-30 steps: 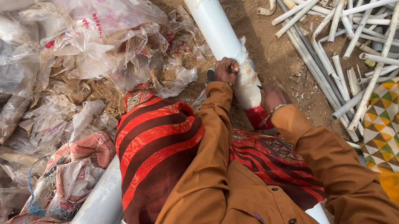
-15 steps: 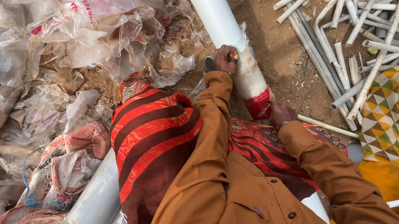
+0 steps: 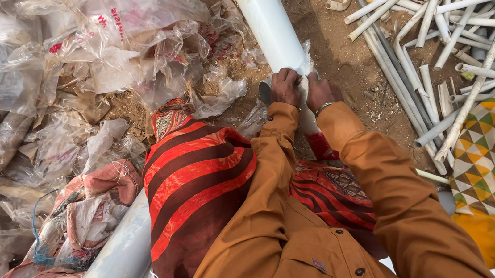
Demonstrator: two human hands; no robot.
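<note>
I see both hands, left hand (image 3: 284, 87) and right hand (image 3: 320, 91), closed in a grip on the white pipe (image 3: 268, 22); loose plastic wrap (image 3: 307, 64) underneath may let it slip.

We record a white pipe (image 3: 269, 28), plain and unpatterned, with a red band low down near our knees; our sleeves (image 3: 389, 185) are a plain rust-orange; the draped cloth (image 3: 194, 188) over our lap carries broad red and dark maroon stripes, with a small orange-and-cream figured border at its top edge; a second cloth (image 3: 488, 149) shows a triangle pattern in yellow, green, white and orange, turning plain mustard yellow below; the thin pipes (image 3: 432, 18) are white and pale grey; the plastic bags (image 3: 83, 58) are clear to milky with red print; the ground (image 3: 345, 72) is brown earth.
</note>
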